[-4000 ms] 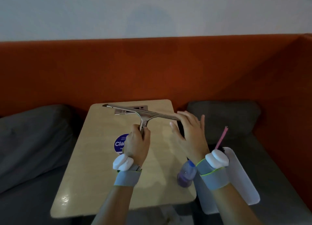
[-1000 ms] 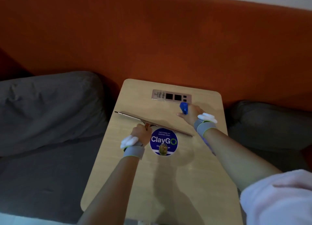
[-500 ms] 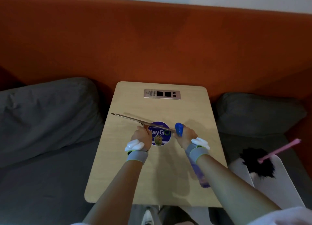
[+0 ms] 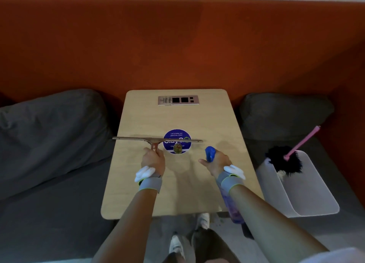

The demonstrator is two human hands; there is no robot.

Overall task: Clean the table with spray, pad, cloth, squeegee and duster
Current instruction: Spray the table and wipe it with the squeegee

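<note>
My left hand (image 4: 153, 160) grips the handle of a metal squeegee (image 4: 138, 138); its long blade lies crosswise over the middle of the light wooden table (image 4: 138, 183) and over a round blue sticker (image 4: 177, 141). My right hand (image 4: 217, 162) holds a spray bottle (image 4: 210, 153) by its blue head above the table's right half; the purple body (image 4: 234, 207) hangs down under my forearm. A black duster with a pink handle (image 4: 284, 161) stands in a white bin (image 4: 308, 193) to the right of the table. No pad or cloth is in view.
An orange padded wall (image 4: 177, 45) runs behind the table. Grey seat cushions lie to the left (image 4: 49, 128) and to the right (image 4: 282, 114). A metal socket panel (image 4: 178, 100) is set into the table's far end. My feet (image 4: 189, 235) show below the near edge.
The squeegee has been drawn back toward me from the far part of the table to its middle. My right hand with the spray bottle has moved back and to the right.
</note>
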